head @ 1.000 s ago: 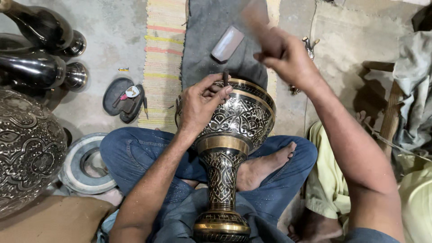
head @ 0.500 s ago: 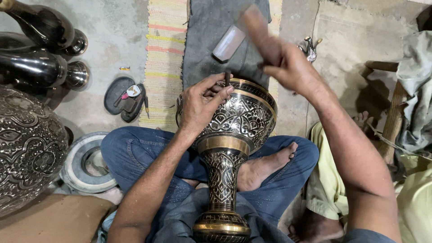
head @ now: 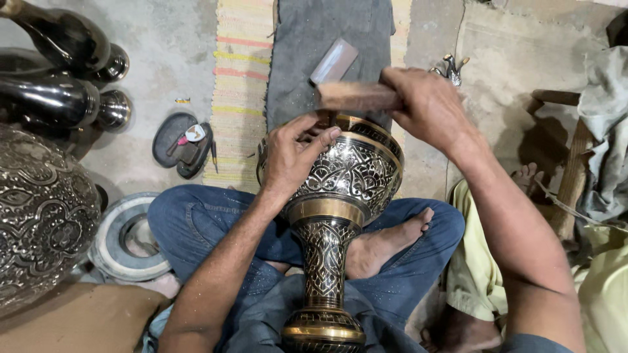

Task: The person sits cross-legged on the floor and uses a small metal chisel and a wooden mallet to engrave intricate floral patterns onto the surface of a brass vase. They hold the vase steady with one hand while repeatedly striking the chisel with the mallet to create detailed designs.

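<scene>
While the left hand pinches a chisel on the vase, the right hand grips a mallet.

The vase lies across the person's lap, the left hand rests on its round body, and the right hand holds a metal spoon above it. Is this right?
One detail is wrong: the right hand holds a wooden block, not a metal spoon, as the head view shows. The vase does lie across the lap, with the left hand on its round body.
</scene>
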